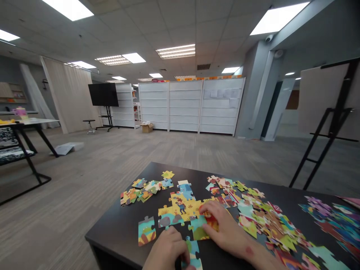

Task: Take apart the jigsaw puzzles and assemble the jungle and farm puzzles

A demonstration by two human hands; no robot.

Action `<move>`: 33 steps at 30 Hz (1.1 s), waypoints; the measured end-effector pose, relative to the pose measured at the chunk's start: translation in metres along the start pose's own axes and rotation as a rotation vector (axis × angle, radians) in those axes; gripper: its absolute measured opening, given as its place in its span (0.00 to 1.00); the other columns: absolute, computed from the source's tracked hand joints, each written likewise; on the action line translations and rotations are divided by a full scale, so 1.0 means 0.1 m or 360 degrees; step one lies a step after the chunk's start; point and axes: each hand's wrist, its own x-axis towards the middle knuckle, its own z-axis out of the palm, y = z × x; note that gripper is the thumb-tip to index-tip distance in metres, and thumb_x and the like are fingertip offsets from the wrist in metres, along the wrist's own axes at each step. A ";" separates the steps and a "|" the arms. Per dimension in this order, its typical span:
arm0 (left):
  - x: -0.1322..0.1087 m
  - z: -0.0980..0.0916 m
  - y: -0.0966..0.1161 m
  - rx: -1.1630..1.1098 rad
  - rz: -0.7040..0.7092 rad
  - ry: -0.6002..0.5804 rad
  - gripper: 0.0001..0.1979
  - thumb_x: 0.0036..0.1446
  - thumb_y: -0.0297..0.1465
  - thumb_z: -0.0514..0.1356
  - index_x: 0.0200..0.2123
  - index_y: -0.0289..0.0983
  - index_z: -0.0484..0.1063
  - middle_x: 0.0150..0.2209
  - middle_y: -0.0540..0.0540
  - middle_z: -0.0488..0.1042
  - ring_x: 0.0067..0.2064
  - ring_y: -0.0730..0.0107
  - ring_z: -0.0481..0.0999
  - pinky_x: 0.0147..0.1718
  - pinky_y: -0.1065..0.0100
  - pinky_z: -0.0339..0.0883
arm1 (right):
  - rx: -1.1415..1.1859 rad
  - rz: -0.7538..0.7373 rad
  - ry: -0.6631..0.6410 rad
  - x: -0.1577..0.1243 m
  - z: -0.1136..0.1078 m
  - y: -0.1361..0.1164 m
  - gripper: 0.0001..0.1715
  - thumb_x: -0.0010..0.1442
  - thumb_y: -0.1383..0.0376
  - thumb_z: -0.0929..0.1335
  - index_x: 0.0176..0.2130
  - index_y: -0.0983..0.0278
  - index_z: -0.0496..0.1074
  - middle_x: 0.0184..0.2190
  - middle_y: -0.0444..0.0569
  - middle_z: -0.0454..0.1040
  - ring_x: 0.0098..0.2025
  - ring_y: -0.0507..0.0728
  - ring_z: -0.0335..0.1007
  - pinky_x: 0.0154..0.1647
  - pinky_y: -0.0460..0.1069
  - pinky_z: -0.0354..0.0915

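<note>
Colourful jigsaw pieces lie on a black table (118,228). A joined cluster of pieces (180,208) sits in the middle. My right hand (225,228) lies flat on the cluster's right part, fingers pressing an orange-red piece (211,221). My left hand (167,249) is at the near edge, fingers curled on a blue-green piece (193,253). A single loose piece (146,230) lies left of the left hand.
Small joined groups of pieces (143,189) lie at the table's far left. A heap of loose pieces (264,217) spreads to the right, with purple and teal pieces (332,217) beyond. An easel (329,127) stands right; another table (28,123) stands left.
</note>
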 end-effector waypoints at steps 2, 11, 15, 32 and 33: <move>0.00 -0.04 0.02 -0.0030 0.0003 0.0001 0.12 0.40 0.30 0.74 0.25 0.42 0.74 0.26 0.54 0.76 0.33 0.68 0.72 0.36 0.69 0.61 | -0.0011 -0.0057 -0.0086 -0.03 -0.02 -0.01 0.22 0.52 0.66 0.71 0.48 0.62 0.70 0.52 0.56 0.72 0.57 0.65 0.65 0.62 0.61 0.59; -0.05 -0.36 0.24 0.0024 -0.0318 0.0256 0.08 0.52 0.24 0.58 0.25 0.41 0.63 0.28 0.50 0.72 0.34 0.65 0.73 0.37 0.66 0.64 | 0.0004 -0.0188 -0.0153 -0.03 -0.05 -0.09 0.19 0.48 0.68 0.72 0.42 0.61 0.72 0.48 0.53 0.74 0.53 0.64 0.68 0.58 0.59 0.63; -0.12 -0.58 0.18 0.0158 -0.0679 0.0458 0.10 0.60 0.29 0.54 0.26 0.41 0.61 0.28 0.50 0.71 0.33 0.65 0.72 0.32 0.66 0.62 | 0.0035 -0.0255 -0.0148 -0.04 -0.06 -0.13 0.13 0.51 0.67 0.72 0.40 0.61 0.74 0.48 0.53 0.75 0.54 0.63 0.68 0.59 0.59 0.63; -0.31 -0.92 -0.07 0.0090 -0.0897 0.0283 0.17 0.50 0.22 0.57 0.42 0.42 0.75 0.46 0.47 0.77 0.52 0.58 0.71 0.50 0.60 0.62 | 0.0029 -0.0531 -0.0253 0.29 0.52 -0.67 0.13 0.50 0.65 0.75 0.39 0.60 0.79 0.46 0.51 0.78 0.51 0.63 0.69 0.55 0.56 0.65; -0.32 -0.95 -0.07 0.0077 -0.0899 0.0300 0.17 0.50 0.22 0.57 0.42 0.42 0.75 0.46 0.47 0.77 0.51 0.58 0.72 0.50 0.60 0.62 | 0.0003 -0.0539 -0.0256 0.30 0.52 -0.68 0.12 0.51 0.65 0.74 0.39 0.60 0.79 0.46 0.50 0.78 0.52 0.63 0.68 0.55 0.56 0.65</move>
